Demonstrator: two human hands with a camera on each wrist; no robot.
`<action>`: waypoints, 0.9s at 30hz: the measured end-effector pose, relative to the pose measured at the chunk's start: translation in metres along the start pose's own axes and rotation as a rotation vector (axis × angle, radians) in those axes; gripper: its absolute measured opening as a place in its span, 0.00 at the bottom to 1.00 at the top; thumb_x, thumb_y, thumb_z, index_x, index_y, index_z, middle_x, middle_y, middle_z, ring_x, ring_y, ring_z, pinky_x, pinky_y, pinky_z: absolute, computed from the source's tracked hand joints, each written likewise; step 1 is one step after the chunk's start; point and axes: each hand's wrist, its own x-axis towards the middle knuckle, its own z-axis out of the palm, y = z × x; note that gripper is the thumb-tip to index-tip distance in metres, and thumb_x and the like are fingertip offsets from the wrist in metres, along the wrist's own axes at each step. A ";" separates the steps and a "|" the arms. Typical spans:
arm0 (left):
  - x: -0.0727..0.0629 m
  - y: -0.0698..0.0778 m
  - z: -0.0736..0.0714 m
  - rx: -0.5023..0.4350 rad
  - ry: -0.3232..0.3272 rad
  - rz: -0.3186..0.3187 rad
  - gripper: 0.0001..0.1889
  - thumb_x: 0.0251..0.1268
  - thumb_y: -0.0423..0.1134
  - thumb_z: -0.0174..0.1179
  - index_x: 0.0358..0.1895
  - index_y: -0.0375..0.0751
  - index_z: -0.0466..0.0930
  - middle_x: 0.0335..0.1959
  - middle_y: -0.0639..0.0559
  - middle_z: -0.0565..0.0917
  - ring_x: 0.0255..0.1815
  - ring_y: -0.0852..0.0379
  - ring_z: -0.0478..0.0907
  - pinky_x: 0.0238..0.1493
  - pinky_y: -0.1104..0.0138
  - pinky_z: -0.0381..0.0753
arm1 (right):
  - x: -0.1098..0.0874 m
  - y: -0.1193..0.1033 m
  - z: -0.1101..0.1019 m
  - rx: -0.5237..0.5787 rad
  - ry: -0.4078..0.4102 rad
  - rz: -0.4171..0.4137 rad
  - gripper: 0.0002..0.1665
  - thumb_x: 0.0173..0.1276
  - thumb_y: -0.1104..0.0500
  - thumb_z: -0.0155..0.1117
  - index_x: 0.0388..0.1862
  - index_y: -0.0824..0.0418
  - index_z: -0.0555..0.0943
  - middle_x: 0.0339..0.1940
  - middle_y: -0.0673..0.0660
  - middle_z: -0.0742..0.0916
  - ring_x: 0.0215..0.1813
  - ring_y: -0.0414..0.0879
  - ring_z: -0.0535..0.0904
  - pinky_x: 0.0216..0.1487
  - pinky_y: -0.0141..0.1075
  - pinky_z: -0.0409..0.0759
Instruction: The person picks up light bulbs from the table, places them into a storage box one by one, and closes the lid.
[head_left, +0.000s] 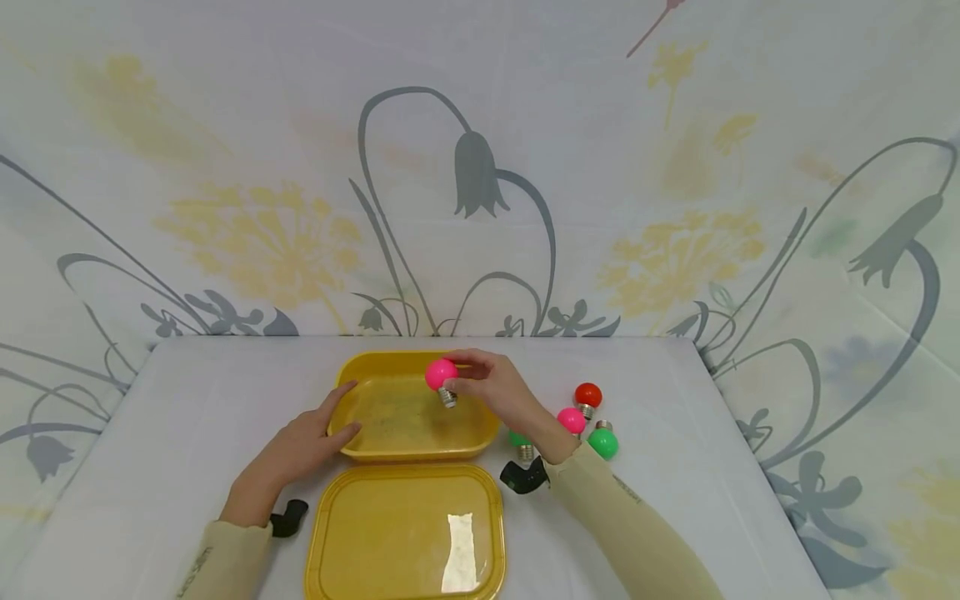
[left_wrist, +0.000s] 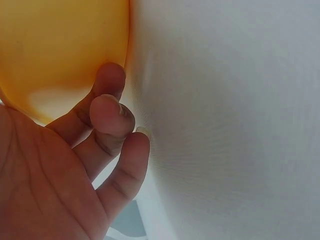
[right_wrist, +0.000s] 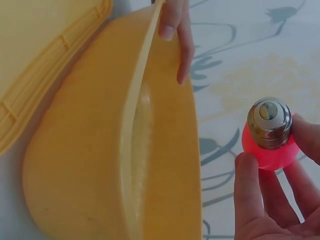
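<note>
A pink light bulb (head_left: 441, 374) with a silver screw base is pinched in the fingertips of my right hand (head_left: 501, 389), above the yellow plastic container (head_left: 408, 456). Its base points down in the head view and faces the camera in the right wrist view, where thumb and fingers surround the pink globe (right_wrist: 274, 155). My left hand (head_left: 302, 444) holds the container's left side, thumb and index finger over the rim. Other left fingers (left_wrist: 125, 170) curl against the outer wall in the left wrist view. Inside the container no bulbs show.
A yellow lid (head_left: 405, 533) lies in front of the container. To the right are a red bulb (head_left: 588, 394), another pink bulb (head_left: 572, 420), a green bulb (head_left: 603, 443) and a second green bulb (head_left: 524, 452) partly behind my right wrist. Patterned cloth (head_left: 420, 250) rises behind the table.
</note>
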 end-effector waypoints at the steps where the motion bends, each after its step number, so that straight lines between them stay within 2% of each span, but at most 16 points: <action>1: 0.000 0.000 0.000 -0.003 -0.001 -0.002 0.39 0.74 0.59 0.51 0.79 0.46 0.49 0.61 0.27 0.75 0.56 0.31 0.76 0.58 0.39 0.70 | 0.002 0.001 0.000 -0.005 0.004 0.008 0.24 0.66 0.56 0.71 0.62 0.53 0.81 0.56 0.51 0.85 0.57 0.47 0.80 0.61 0.43 0.76; 5: 0.001 -0.002 0.002 -0.008 0.001 -0.004 0.39 0.74 0.60 0.51 0.79 0.46 0.49 0.63 0.26 0.73 0.59 0.30 0.74 0.59 0.38 0.69 | 0.011 0.002 0.002 -0.012 -0.001 0.029 0.24 0.66 0.55 0.71 0.61 0.52 0.81 0.56 0.49 0.85 0.57 0.46 0.81 0.62 0.44 0.74; 10: 0.001 -0.003 0.002 -0.006 0.003 -0.010 0.39 0.74 0.61 0.51 0.79 0.47 0.49 0.62 0.26 0.74 0.57 0.30 0.75 0.58 0.38 0.70 | 0.024 0.001 0.006 -0.025 -0.023 0.016 0.23 0.67 0.58 0.70 0.61 0.53 0.82 0.55 0.49 0.85 0.56 0.45 0.81 0.62 0.42 0.75; 18: 0.003 0.001 0.003 -0.006 -0.011 -0.021 0.40 0.73 0.61 0.52 0.79 0.48 0.49 0.60 0.26 0.75 0.56 0.31 0.76 0.58 0.38 0.70 | 0.045 0.000 0.015 -0.001 -0.109 -0.011 0.27 0.66 0.60 0.71 0.64 0.58 0.79 0.59 0.53 0.84 0.57 0.47 0.82 0.58 0.38 0.78; 27: 0.003 0.000 0.003 -0.012 -0.015 -0.015 0.41 0.74 0.60 0.51 0.80 0.47 0.44 0.61 0.23 0.73 0.56 0.29 0.75 0.59 0.38 0.69 | 0.064 0.001 0.027 -0.047 -0.165 -0.019 0.25 0.67 0.60 0.70 0.63 0.58 0.80 0.58 0.53 0.84 0.56 0.46 0.82 0.57 0.36 0.78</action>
